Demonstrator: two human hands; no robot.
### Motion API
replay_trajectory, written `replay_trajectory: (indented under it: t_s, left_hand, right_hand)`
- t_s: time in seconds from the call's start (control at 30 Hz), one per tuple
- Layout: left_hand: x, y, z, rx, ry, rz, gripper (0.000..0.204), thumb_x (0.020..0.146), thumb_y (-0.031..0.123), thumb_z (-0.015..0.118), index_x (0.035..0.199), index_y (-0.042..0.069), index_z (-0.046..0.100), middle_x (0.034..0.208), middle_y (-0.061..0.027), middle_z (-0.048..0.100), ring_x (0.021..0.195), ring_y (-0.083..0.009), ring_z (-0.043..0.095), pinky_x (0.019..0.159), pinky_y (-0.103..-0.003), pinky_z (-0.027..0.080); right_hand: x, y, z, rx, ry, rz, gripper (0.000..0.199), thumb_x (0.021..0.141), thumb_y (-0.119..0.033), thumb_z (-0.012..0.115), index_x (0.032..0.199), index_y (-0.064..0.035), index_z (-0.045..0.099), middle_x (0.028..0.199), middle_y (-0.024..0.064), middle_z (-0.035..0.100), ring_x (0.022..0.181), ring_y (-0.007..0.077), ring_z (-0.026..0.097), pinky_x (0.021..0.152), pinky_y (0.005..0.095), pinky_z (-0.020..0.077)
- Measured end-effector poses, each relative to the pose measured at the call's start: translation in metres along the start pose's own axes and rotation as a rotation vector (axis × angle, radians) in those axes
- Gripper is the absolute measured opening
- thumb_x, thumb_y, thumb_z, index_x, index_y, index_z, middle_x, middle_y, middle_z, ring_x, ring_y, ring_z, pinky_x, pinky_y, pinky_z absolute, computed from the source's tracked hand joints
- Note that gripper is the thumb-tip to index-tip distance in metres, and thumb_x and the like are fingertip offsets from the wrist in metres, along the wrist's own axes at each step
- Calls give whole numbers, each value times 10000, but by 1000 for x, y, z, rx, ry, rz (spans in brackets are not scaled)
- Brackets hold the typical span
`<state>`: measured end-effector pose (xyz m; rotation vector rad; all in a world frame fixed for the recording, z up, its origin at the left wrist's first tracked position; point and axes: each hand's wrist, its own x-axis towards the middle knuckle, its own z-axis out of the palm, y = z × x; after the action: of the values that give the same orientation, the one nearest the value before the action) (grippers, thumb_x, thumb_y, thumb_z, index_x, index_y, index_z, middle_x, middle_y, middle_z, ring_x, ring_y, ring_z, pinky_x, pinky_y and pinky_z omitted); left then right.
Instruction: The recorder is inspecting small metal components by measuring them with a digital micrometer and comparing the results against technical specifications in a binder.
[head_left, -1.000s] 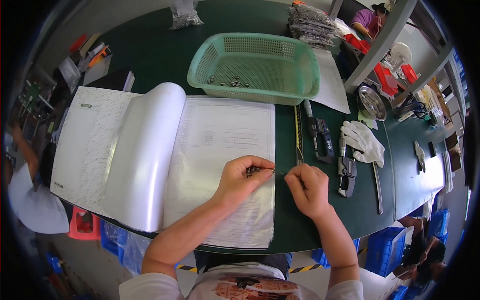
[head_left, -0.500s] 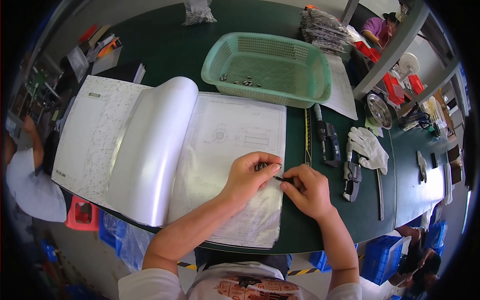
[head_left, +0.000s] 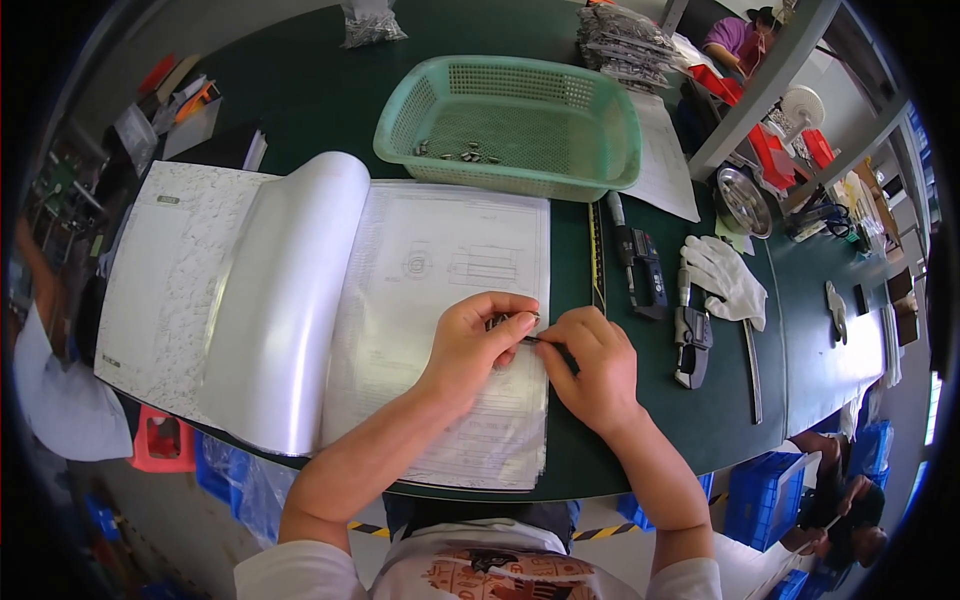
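Note:
Over the drawing page of an open binder (head_left: 470,225), my left hand (head_left: 478,345) is closed round several small metal parts (head_left: 495,321), which show between thumb and fingers. Just right of it, my right hand (head_left: 595,365) pinches a thin dark rod (head_left: 531,339). The rod's tip reaches the left hand's fingertips; whether it enters one of the parts I cannot tell. Beyond the hands stands a green perforated basket (head_left: 620,165), with a few small metal parts (head_left: 470,156) lying at its near left side.
On the green table to the right lie two digital micrometers (head_left: 645,270) (head_left: 691,345), a white glove (head_left: 725,280), a steel rule (head_left: 752,375) and a metal bowl (head_left: 742,200). Bagged parts (head_left: 625,45) are piled at the back. Other people sit nearby, left and far right.
The view has shifted, so the table things sit further left and slightly higher. My right hand's fingers have closed in on the left hand's, and less of the dark rod shows.

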<state>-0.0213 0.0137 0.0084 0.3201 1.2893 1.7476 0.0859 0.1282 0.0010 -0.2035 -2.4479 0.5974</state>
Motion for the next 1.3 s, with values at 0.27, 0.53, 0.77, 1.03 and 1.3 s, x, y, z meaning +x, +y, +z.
replay_trajectory:
  t_s: [0.27,0.53,0.77,1.03,1.3]
  left_hand:
    - [0,-2,-3,-5,-22,-8,176,771,73,579,936,10,571,774,-18,565,592,-45,423,517,-173,355]
    - [-2,0,-2,15,-15,-11,157,767,59,583,917,12,586,716,-7,557,560,-40,422,485,-157,337]
    - [-2,-1,-1,53,-23,15,146,764,44,581,903,2,586,693,-14,550,538,-44,416,466,-161,326]
    - [-3,-3,4,154,-14,81,133,747,0,578,878,-20,585,662,-17,537,528,-43,403,468,-161,322]
    - [-3,-3,4,83,-20,91,133,751,14,583,879,-20,585,657,-13,534,527,-40,400,465,-163,318]
  right_hand:
    - [1,2,-14,78,130,53,160,618,-5,637,730,-68,541,598,1,504,461,132,460,464,256,354]
    - [1,1,-14,69,140,6,162,610,8,631,726,-66,546,599,0,494,459,136,437,458,261,341]
    - [1,1,-16,46,130,-14,151,611,0,634,714,-63,543,599,11,495,461,161,440,455,276,343]
    - [-3,11,-15,-15,77,-60,102,649,-48,625,661,-57,524,542,44,481,445,223,453,439,312,342]
    - [0,-5,-24,98,1,105,48,708,-41,565,697,-32,520,551,59,513,482,245,479,467,324,358]
